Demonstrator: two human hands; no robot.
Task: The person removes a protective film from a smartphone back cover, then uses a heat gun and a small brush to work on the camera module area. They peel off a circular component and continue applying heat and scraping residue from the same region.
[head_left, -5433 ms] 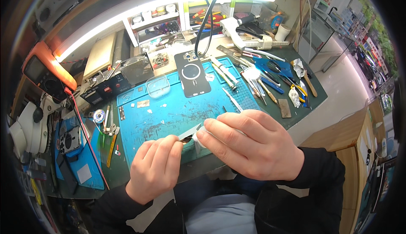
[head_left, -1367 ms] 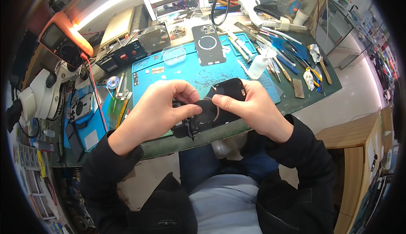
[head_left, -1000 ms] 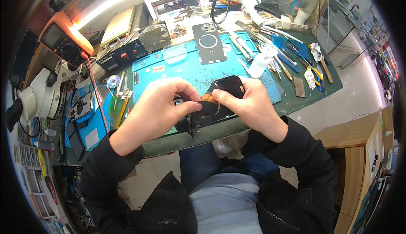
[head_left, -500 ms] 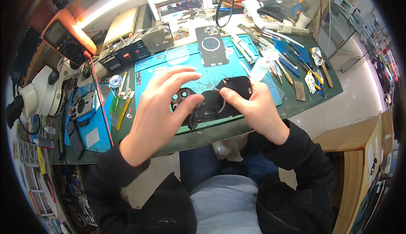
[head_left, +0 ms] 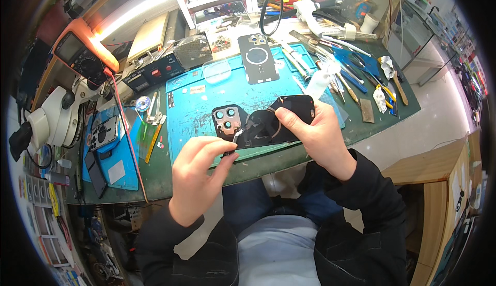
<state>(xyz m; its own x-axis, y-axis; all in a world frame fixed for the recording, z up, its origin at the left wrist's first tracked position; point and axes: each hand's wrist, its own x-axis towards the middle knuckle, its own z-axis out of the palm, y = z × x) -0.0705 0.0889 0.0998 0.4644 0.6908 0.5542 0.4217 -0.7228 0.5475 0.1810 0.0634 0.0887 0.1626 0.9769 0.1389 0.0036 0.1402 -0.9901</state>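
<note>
My right hand [head_left: 323, 136] grips the right end of a black phone back panel [head_left: 268, 131], its thumb pressed on the face. The panel's left end carries a square camera frame [head_left: 227, 120] with lens rings, and curved strips run across its middle. My left hand [head_left: 204, 175] is below the camera end, thumb and fingertips closed on a small dark strip-like piece [head_left: 232, 146]; whether it is still attached to the panel I cannot tell. Both hands are over the front of the blue work mat [head_left: 191, 110]. Another phone panel with a white ring [head_left: 258, 66] lies behind.
A translucent white bottle [head_left: 318, 84] and many hand tools [head_left: 351, 84] crowd the right. A plastic box [head_left: 217, 71] sits at the back. A multimeter [head_left: 82, 53], microscope [head_left: 51, 120], power unit [head_left: 150, 74] and another opened phone [head_left: 103, 136] occupy the left. The bench's front edge [head_left: 258, 167] is close.
Since half a second ago, my left hand has moved down and closed its fingers, uncovering the camera end. Compared with the oldest frame, the black panel is in my hands and the bottle stands on the bench.
</note>
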